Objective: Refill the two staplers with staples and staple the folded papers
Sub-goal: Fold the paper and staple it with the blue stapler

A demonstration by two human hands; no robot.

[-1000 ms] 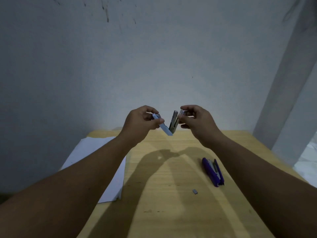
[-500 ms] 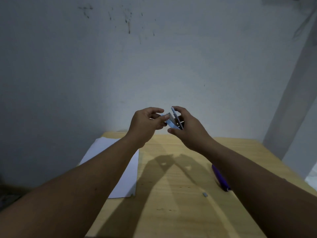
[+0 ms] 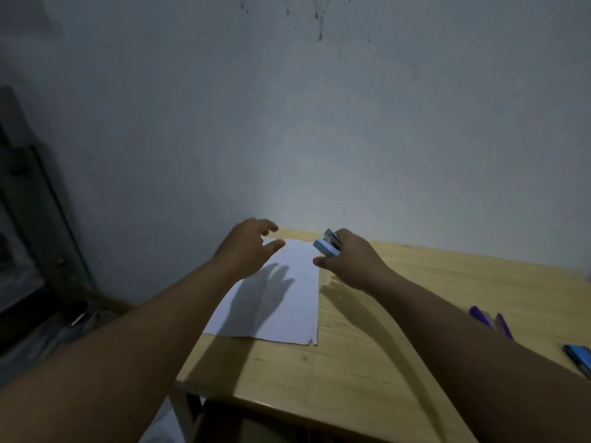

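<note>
My right hand (image 3: 350, 262) grips a light blue stapler (image 3: 327, 245) with its metal part showing, held just above the far right corner of the folded white paper (image 3: 281, 302). The paper lies flat on the left part of the wooden table (image 3: 367, 362). My left hand (image 3: 248, 246) hovers over the paper's far left corner with fingers spread and nothing in it. A purple stapler (image 3: 492, 321) lies on the table at the right, partly hidden behind my right forearm.
A blue and black object (image 3: 580, 356) lies at the right edge of the frame. The table's near left corner and leg (image 3: 185, 407) show below. A grey wall stands right behind the table. Dark furniture (image 3: 38, 219) stands to the left.
My left hand has let go of the blue stapler and spread open over the paper. My right hand now holds the stapler alone, lower down. The view has swung left.
</note>
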